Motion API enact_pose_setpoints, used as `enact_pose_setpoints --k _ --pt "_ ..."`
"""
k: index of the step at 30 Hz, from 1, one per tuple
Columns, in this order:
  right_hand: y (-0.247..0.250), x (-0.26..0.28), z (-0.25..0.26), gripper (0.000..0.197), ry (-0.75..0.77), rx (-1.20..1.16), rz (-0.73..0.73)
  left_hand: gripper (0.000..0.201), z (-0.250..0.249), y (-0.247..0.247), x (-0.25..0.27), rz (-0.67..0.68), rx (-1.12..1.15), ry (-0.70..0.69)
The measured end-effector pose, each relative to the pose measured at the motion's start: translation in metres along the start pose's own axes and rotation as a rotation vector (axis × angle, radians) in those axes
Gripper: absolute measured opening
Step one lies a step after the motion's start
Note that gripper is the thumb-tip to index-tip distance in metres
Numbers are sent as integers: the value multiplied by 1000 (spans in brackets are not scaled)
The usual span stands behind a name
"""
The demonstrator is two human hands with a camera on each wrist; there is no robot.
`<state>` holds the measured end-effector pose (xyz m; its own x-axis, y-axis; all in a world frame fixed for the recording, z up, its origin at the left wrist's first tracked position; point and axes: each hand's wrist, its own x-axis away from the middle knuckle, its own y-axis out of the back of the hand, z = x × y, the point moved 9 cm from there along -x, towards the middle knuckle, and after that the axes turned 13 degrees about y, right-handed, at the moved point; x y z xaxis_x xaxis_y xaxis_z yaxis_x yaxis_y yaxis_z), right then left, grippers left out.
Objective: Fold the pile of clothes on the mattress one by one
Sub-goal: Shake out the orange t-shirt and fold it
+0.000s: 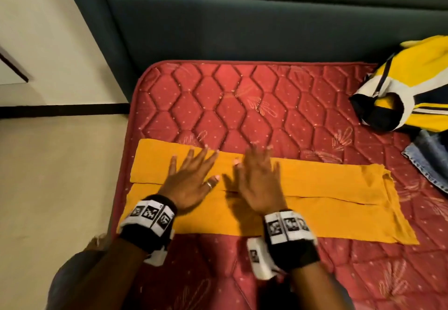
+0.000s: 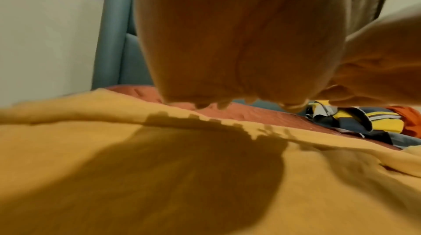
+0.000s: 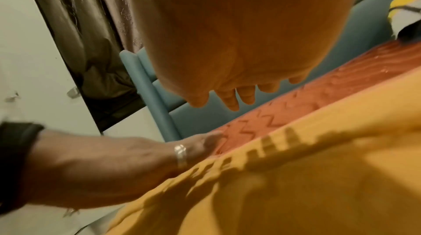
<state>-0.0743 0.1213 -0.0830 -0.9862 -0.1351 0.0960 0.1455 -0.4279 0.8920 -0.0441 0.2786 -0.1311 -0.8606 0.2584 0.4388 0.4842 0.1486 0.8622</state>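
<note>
Pressing hands: both lie flat, fingers spread, on the long mustard-yellow folded cloth [image 1: 303, 188].
Left grip: left hand [image 1: 191, 181], palm down and fingers fanned toward 12 o'clock, holds nothing; a silver ring [image 1: 210, 184] sits on one finger.
Right grip: right hand [image 1: 258, 181], palm down with fingers straight, just beside the left at its 3 o'clock; blurred in the head view.
Cloth place: it runs from 9 to 3 o'clock across the near part of the red quilted mattress [image 1: 242, 106], under both palms, with a fold line along its length.
Fingertips: they reach the cloth's far edge at 12 o'clock.
Pile: yellow, white and navy jacket [image 1: 400, 91] at 2 o'clock, well apart from the hands, with blue denim [image 1: 429, 159] just beside it.
Backdrop: teal padded headboard [image 1: 242, 26] at 12 o'clock.
</note>
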Motion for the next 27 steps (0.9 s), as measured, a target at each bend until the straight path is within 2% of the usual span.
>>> enact_pose_setpoints --k 2,5,7,8,9,12,13,14,19,23,25,27 --pt "-50 -5 28 79 4 2 79 68 20 -32 -7 132 -88 91" --pt "-108 3 29 78 -45 113 170 74 47 -48 -7 154 -259 111" --pt "-117 6 26 74 -60 151 154 79 64 -42 -4 158 -209 161" --pt "-114 6 25 72 -70 143 141 78 76 -32 -2 126 -111 232" --pt "-106 5 27 71 -72 129 112 78 93 -17 2 35 18 339" --pt "-78 2 48 69 0 145 -36 72 149 27 35 -377 293 644" --pt "-78 0 55 68 25 149 -57 70 161 28 44 -413 353 700" --pt "-85 -2 60 68 38 147 -48 70 167 23 46 -392 382 728" --pt "-138 -8 58 68 4 182 68 83 166 3 32 -230 323 726" --pt "-138 -8 57 68 16 191 24 71 171 2 20 -113 360 728" --pt "-137 -9 58 68 18 179 15 69 173 2 15 -57 371 687" --pt "-138 -8 56 67 16 176 15 71 172 0 10 -5 464 577"
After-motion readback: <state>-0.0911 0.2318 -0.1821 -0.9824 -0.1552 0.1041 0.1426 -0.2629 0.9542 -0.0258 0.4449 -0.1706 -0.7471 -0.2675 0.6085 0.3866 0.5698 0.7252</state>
